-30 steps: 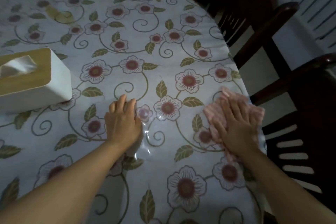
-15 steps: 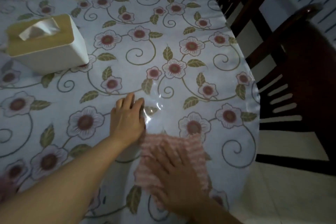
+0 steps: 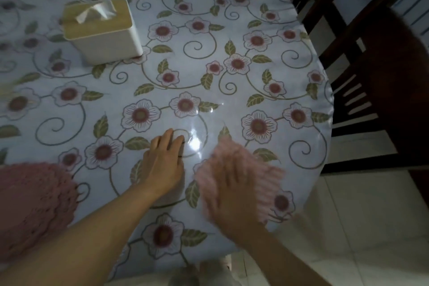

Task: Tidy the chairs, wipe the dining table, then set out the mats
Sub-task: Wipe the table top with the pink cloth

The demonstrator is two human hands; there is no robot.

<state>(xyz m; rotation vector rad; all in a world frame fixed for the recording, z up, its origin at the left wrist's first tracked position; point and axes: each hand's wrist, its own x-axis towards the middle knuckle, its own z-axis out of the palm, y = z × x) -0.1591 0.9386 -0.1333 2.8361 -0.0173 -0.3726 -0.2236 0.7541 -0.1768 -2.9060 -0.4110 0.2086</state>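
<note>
The dining table [image 3: 232, 90] is round and covered with a glossy flowered cloth. My right hand [image 3: 232, 195] lies flat on a pink wiping cloth [image 3: 260, 169] near the table's front right edge; both are blurred by motion. My left hand [image 3: 163, 160] rests palm down on the table just left of the cloth, fingers together and holding nothing. A stack of pink crocheted mats [image 3: 30, 206] sits at the front left edge of the table.
A white tissue box [image 3: 102, 30] with a wooden lid stands on the table at the back left. Dark wooden chairs [image 3: 380, 72] stand close to the table's right side. Pale tiled floor [image 3: 362, 216] shows at the lower right.
My right hand has swept the pink cloth from the right rim in toward my left hand along the front edge. My view has shifted, bringing the pink mats into sight.
</note>
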